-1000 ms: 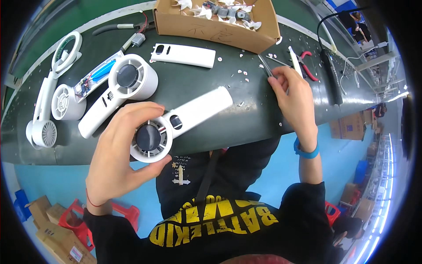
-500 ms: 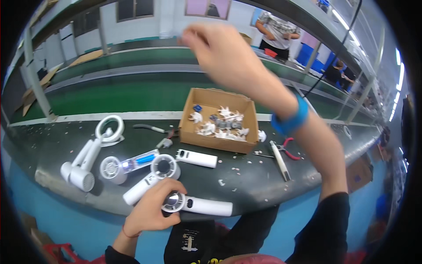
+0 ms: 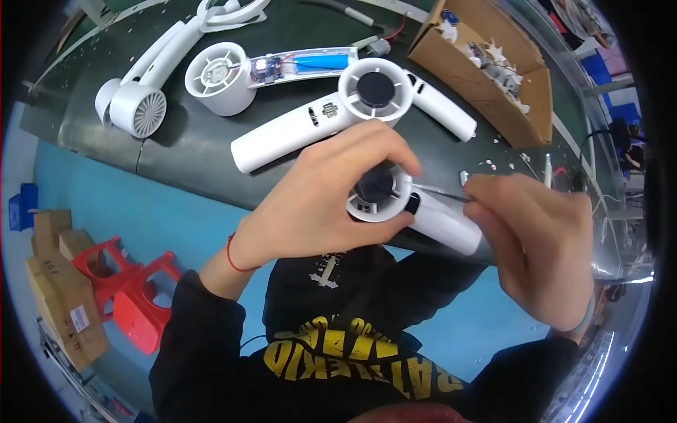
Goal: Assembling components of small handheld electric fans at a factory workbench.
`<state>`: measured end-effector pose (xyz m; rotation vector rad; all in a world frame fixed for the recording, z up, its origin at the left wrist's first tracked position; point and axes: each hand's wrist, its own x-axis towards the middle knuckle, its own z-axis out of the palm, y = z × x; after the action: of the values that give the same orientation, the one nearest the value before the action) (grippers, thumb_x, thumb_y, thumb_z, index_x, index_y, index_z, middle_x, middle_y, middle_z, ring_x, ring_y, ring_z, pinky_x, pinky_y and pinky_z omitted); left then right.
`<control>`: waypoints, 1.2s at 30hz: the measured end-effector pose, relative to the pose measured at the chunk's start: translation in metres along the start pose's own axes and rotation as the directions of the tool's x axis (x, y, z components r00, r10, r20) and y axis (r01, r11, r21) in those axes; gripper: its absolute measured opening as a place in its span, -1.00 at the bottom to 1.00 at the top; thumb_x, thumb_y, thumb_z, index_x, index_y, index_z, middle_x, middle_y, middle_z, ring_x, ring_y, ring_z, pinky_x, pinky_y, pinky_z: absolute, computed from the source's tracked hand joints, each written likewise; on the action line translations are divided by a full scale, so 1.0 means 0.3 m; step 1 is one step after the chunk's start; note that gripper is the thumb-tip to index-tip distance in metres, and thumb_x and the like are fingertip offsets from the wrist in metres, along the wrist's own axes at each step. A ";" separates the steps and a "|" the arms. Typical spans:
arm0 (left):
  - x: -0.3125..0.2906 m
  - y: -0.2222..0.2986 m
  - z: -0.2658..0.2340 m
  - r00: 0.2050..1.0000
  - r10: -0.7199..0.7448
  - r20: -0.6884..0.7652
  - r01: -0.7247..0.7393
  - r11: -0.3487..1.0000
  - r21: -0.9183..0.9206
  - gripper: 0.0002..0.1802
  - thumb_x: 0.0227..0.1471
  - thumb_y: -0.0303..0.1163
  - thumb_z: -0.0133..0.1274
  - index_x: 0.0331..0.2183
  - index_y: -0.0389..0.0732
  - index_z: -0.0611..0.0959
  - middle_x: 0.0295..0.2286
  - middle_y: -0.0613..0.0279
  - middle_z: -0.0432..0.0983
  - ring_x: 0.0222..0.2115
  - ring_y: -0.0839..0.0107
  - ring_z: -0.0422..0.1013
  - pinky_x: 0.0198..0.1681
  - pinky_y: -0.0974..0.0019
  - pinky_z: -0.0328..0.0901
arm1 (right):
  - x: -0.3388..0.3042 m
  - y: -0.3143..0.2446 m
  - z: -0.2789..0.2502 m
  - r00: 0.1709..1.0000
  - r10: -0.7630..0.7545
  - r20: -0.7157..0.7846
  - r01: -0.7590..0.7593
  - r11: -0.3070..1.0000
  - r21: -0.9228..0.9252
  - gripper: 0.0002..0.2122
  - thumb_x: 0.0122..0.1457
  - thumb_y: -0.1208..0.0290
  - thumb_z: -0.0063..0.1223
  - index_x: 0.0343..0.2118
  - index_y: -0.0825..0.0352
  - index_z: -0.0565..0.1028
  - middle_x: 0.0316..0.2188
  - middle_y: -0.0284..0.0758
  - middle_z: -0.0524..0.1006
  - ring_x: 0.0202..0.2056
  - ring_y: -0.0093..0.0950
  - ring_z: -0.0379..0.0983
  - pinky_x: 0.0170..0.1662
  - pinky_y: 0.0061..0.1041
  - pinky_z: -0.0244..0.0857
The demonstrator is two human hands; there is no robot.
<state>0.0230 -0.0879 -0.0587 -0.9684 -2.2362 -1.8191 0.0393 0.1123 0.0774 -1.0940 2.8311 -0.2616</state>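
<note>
At the bench's near edge, my left hand (image 3: 321, 197) curls around the round head of a white handheld fan (image 3: 446, 227), thumb below and fingers above. The fan has a dark round centre, and its handle points to the lower right. My right hand (image 3: 539, 243) is closed on a thin metal tool (image 3: 443, 192). The tool's narrow end touches or nearly touches the rim of the fan head by the handle joint; its other end is hidden in my fingers. Just beyond lies another white fan (image 3: 285, 134) with a dark centre.
An opened fan (image 3: 222, 81) shows a blue battery (image 3: 321, 63). White folded fans (image 3: 141, 106) lie at left, and a white handle piece (image 3: 444, 109) lies near the cardboard box (image 3: 522, 123) of small white parts. Red stools (image 3: 137, 310) and cartons (image 3: 67, 303) stand on the floor.
My right hand has come down from above the far side of the bench to the fan, holding the thin metal tool. The view has tilted down and closer. My left hand keeps its grip.
</note>
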 end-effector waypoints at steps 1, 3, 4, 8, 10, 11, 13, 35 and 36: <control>0.009 -0.018 0.000 1.000 0.023 0.013 -0.022 0.999 -0.025 -0.55 -0.37 -0.58 0.31 -0.29 -0.24 0.57 -0.30 0.17 0.49 -0.25 0.26 0.45 -0.15 0.32 0.33 | 0.005 0.009 0.015 0.999 0.015 0.036 -0.014 1.000 -0.012 -0.92 0.03 0.63 0.13 -0.39 0.40 0.50 -0.62 -0.24 0.44 -0.65 -0.32 0.40 -0.59 -0.45 0.21; -0.001 -0.026 0.000 1.000 0.001 0.009 -0.001 0.999 -0.043 -0.55 -0.37 -0.58 0.31 -0.29 -0.24 0.57 -0.30 0.17 0.49 -0.25 0.27 0.45 -0.16 0.32 0.33 | 0.016 0.009 0.041 0.999 0.018 0.045 -0.015 0.998 -0.059 -0.90 0.01 0.62 0.15 -0.38 0.37 0.50 -0.64 -0.26 0.41 -0.68 -0.33 0.36 -0.62 -0.45 0.17; -0.010 -0.021 0.005 1.000 -0.004 -0.001 0.004 0.999 -0.052 -0.54 -0.38 -0.59 0.31 -0.29 -0.23 0.58 -0.31 0.17 0.49 -0.26 0.27 0.45 -0.17 0.32 0.33 | 0.014 0.002 0.049 0.999 0.013 0.041 -0.009 0.993 -0.118 -0.87 -0.01 0.62 0.18 -0.38 0.34 0.50 -0.66 -0.28 0.37 -0.71 -0.33 0.32 -0.64 -0.44 0.13; -0.029 -0.013 0.014 1.000 0.015 -0.010 -0.016 0.999 -0.030 -0.54 -0.39 -0.59 0.31 -0.29 -0.23 0.58 -0.31 0.17 0.49 -0.28 0.25 0.44 -0.19 0.30 0.34 | 0.001 -0.025 0.060 0.997 0.011 0.079 0.001 0.989 -0.149 -0.83 -0.05 0.60 0.21 -0.37 0.29 0.50 -0.69 -0.33 0.32 -0.73 -0.36 0.30 -0.67 -0.44 0.09; -0.046 -0.028 0.012 1.000 -0.012 -0.022 0.011 0.999 -0.038 -0.53 -0.40 -0.59 0.31 -0.29 -0.23 0.58 -0.31 0.17 0.49 -0.27 0.25 0.44 -0.19 0.29 0.34 | 0.022 -0.040 0.095 0.994 0.036 0.103 -0.012 0.975 -0.223 -0.83 -0.08 0.56 0.22 -0.38 0.27 0.50 -0.70 -0.35 0.30 -0.73 -0.37 0.29 -0.67 -0.42 0.09; -0.054 -0.040 0.012 0.999 -0.031 -0.021 0.030 0.998 -0.047 -0.53 -0.40 -0.58 0.32 -0.28 -0.23 0.58 -0.31 0.17 0.49 -0.27 0.24 0.44 -0.19 0.28 0.34 | 0.036 -0.039 0.110 0.993 0.026 0.116 0.000 0.976 -0.217 -0.83 -0.08 0.56 0.22 -0.38 0.27 0.50 -0.70 -0.35 0.30 -0.73 -0.37 0.29 -0.67 -0.42 0.09; -0.046 -0.003 0.014 1.000 -0.012 -0.015 0.011 0.999 -0.038 -0.53 -0.40 -0.58 0.32 -0.28 -0.23 0.59 -0.30 0.17 0.48 -0.27 0.24 0.44 -0.19 0.28 0.34 | 0.013 -0.070 0.081 0.991 0.083 0.106 -0.052 0.962 -0.267 -0.83 -0.08 0.53 0.22 -0.39 0.27 0.50 -0.71 -0.37 0.29 -0.74 -0.37 0.28 -0.67 -0.41 0.09; -0.017 -0.002 -0.015 0.998 -0.049 0.028 0.050 0.999 -0.011 -0.63 -0.38 -0.56 0.34 -0.44 -0.20 0.52 -0.23 0.14 0.43 -0.30 0.27 0.42 -0.23 0.33 0.30 | 0.017 -0.010 0.131 0.999 0.006 -0.033 -0.013 0.982 -0.186 -0.84 -0.05 0.52 0.22 -0.37 0.24 0.49 -0.67 -0.36 0.33 -0.71 -0.37 0.33 -0.64 -0.44 0.14; 0.004 0.015 -0.010 0.999 -0.031 0.043 0.032 0.999 -0.028 -0.64 -0.38 -0.56 0.34 -0.44 -0.20 0.52 -0.24 0.12 0.43 -0.28 0.25 0.42 -0.22 0.31 0.31 | -0.004 -0.012 0.102 1.000 0.022 -0.007 -0.023 0.984 -0.178 -0.82 -0.06 0.54 0.20 -0.36 0.23 0.49 -0.66 -0.37 0.35 -0.70 -0.38 0.35 -0.64 -0.44 0.16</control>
<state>0.0234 -0.0896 -0.0535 -0.9915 -2.2682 -1.8657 0.0473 0.1067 0.0483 -1.0921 2.9154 -0.0092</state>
